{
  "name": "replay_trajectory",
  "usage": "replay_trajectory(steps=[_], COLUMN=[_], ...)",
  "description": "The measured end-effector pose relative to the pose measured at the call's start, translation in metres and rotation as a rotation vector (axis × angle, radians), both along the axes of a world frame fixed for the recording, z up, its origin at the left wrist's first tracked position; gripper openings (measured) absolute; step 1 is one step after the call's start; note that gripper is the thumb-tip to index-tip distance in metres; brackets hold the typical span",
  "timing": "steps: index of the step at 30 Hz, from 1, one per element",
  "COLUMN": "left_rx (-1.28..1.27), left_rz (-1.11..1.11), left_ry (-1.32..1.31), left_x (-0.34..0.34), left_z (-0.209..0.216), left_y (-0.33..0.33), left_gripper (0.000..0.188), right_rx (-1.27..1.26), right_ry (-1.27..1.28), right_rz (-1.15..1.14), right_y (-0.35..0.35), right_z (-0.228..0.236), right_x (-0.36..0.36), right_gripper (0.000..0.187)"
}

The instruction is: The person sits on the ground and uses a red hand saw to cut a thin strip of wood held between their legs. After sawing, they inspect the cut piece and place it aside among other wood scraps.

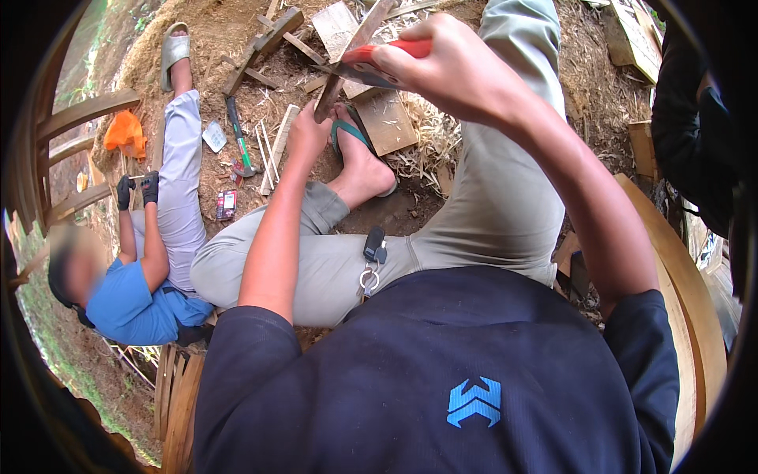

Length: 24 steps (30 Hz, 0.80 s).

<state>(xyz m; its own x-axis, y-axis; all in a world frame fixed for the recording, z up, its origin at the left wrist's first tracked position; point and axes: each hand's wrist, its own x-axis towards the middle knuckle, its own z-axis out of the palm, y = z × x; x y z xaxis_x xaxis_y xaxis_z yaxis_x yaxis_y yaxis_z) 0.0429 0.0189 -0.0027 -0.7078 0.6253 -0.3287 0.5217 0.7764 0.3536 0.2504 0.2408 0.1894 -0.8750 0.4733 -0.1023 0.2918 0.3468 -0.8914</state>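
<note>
Above one bare foot [359,167] in one teal-strapped sandal [348,129], a single wooden strip [371,25] is gripped near its lower end by the left hand [308,136], whose fingers are curled closed around it. One red-handled tool [359,69] is held in the right hand [444,67], with the fingers wrapped tightly about its handle. Its dark metal part is crossed over the strip; whether the two are touching cannot be told.

Beside the foot, one flat wooden block [384,124] is surrounded in part by pale shavings [433,130], too many to be counted. To the left, two thin sticks [267,152] are laid next to one wider slat [282,142]. Near them, one hammer [237,130], one clear packet [214,137] and one red-and-black device [227,205] are scattered on the ground. Farther left, one orange cloth-like item [125,134] is seen near one seated co-worker [130,304], by whose two gloved hands [149,187] something thin is held, too small to be identified. At the wearer's hip, one key ring [369,279] is hung below one black fob [374,241].
</note>
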Motion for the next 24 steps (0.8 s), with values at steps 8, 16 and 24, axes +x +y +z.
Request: replay_trajectory(steps=[8,16,24], left_rx=[0.033,0.061,0.041], left_rz=[-0.022,-0.045,-0.072], left_ry=[-0.076,0.095,-0.013], left_x=[-0.008,-0.036,-0.010], left_z=[0.000,-0.023,0.000], left_y=[0.003,-0.012,0.004], left_gripper=[0.044,0.047,0.056], right_rx=[0.159,0.091,0.090], right_ry=[0.177,0.265,0.039], right_rz=[-0.108,-0.169,-0.037], right_y=[-0.047,-0.051,-0.029], right_z=[-0.061,-0.090,-0.028], right_x=[0.018,0.011,-0.028], right_gripper=[0.033,0.037,0.044])
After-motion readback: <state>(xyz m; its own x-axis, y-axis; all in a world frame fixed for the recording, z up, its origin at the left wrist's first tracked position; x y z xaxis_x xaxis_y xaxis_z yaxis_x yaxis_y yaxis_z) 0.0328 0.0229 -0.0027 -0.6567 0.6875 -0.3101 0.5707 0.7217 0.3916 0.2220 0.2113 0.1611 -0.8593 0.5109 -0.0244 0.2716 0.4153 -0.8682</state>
